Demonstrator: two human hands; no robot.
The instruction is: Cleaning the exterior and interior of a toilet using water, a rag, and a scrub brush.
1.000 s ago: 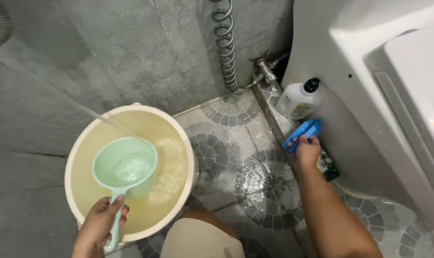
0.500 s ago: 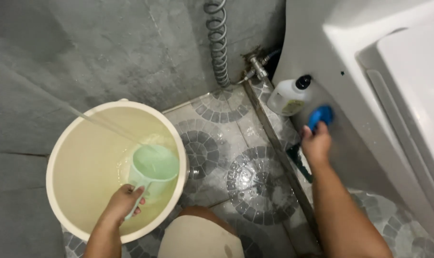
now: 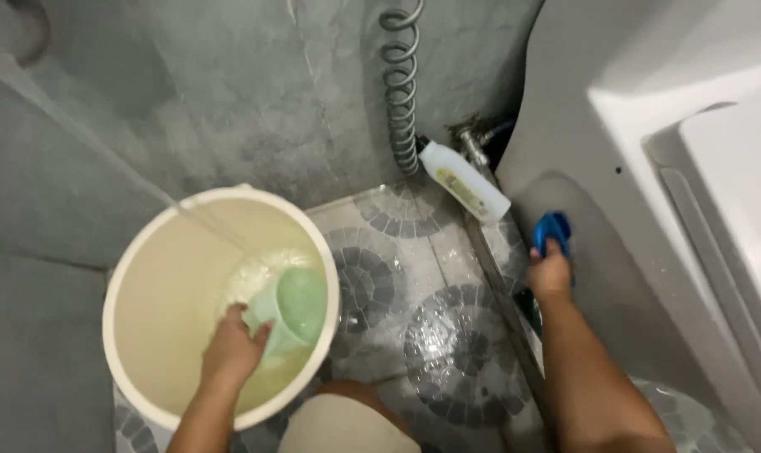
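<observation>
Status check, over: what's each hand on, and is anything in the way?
Left hand grips green dipper inside bucket. Right hand presses blue brush on toilet base. White bottle tipped nearby.

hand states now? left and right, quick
Left hand: closed on the green dipper, down inside the cream bucket.
Right hand: closed on the blue brush, against the toilet's side.

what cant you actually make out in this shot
Head view, the only one:
- Green dipper handle: covered by the left hand.
- Blue brush: its lower part is covered by the right hand, so its shape is unclear.
- Source of the water stream into the cream bucket: beyond the left edge.
- White bottle cap: blurred against the dark corner.
- Top of the coiled hose: cut off by the top edge.
</observation>
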